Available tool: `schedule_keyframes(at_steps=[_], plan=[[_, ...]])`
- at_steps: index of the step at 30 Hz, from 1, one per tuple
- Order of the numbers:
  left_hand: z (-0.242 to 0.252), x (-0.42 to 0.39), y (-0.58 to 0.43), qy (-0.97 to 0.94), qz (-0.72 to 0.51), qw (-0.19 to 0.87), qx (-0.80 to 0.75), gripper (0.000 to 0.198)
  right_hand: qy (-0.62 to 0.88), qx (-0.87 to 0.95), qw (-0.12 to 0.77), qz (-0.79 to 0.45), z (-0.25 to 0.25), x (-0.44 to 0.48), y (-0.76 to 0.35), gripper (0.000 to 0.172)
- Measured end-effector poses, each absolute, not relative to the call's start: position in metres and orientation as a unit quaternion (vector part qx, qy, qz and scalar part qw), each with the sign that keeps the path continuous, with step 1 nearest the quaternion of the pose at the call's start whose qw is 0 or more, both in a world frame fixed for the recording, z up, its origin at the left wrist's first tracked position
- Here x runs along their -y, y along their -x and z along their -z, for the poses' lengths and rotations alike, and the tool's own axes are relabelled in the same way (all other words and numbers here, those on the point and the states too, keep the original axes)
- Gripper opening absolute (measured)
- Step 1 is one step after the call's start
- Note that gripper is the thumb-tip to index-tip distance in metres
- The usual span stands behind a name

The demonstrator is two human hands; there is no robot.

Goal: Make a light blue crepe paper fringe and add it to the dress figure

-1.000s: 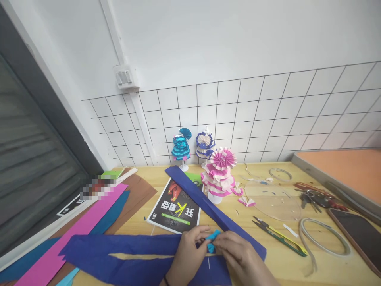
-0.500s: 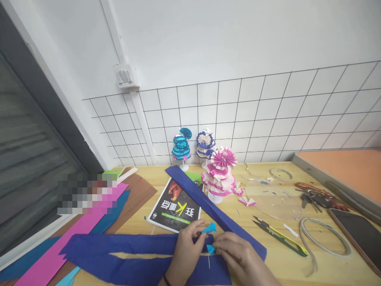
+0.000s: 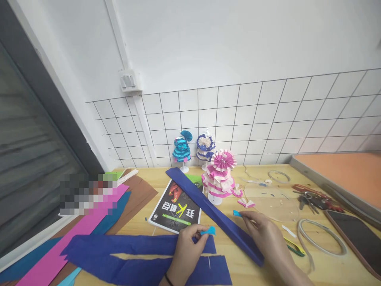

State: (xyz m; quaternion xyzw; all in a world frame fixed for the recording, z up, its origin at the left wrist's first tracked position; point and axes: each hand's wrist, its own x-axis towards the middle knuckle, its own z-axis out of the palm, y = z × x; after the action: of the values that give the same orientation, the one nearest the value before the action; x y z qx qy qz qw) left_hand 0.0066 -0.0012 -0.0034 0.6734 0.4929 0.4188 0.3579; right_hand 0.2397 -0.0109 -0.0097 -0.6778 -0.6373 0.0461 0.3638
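Against a white wall (image 3: 238, 39) stands a pale wooden desk (image 3: 135, 222), with long dark-blue paper strips (image 3: 133, 244) lying on it. Near their ends, the left hand (image 3: 189, 248) pinches a small bright-blue paper piece (image 3: 210, 230) between thumb and finger; the right hand (image 3: 264, 234), apart from it, has its grip closed on a second bright-blue paper scrap (image 3: 237, 213). Both look almost weightless to me, thin and soft, likelier to crease or tear than slip. I'd hold each lightly by its narrower end. The left one flares like a little fan; the right one shows only a short tip
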Motion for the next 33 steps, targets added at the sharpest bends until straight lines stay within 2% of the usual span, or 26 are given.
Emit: schedule_keyframes(at_steps=[7, 12, 18, 26, 29, 33], plan=[[0.001, 0.005, -0.009, -0.691, -0.424, 0.365, -0.458, 0.026, 0.629, 0.686, 0.364, -0.023, -0.005, 0.021, -0.215, 0.029], [-0.003, 0.011, -0.01, -0.706, -0.42, 0.381, -0.423, 0.038, 0.514, 0.746, 0.35, -0.239, -0.02, 0.042, -0.174, 0.049], [-0.003, 0.014, -0.011, -0.701, -0.412, 0.406, -0.417, 0.041, 0.532, 0.695, 0.371, -0.311, -0.011, 0.039, -0.175, 0.033], [-0.003, 0.01, -0.01, -0.687, -0.395, 0.431, -0.431, 0.035, 0.555, 0.669, 0.397, -0.295, -0.01, 0.037, -0.19, 0.033], [0.0, 0.01, -0.011, -0.682, -0.412, 0.43, -0.426, 0.04, 0.55, 0.667, 0.404, -0.298, -0.006, 0.035, -0.195, 0.033], [0.0, 0.016, -0.012, -0.706, -0.404, 0.4, -0.422, 0.058, 0.559, 0.665, 0.393, -0.301, -0.004, 0.039, -0.192, 0.033]])
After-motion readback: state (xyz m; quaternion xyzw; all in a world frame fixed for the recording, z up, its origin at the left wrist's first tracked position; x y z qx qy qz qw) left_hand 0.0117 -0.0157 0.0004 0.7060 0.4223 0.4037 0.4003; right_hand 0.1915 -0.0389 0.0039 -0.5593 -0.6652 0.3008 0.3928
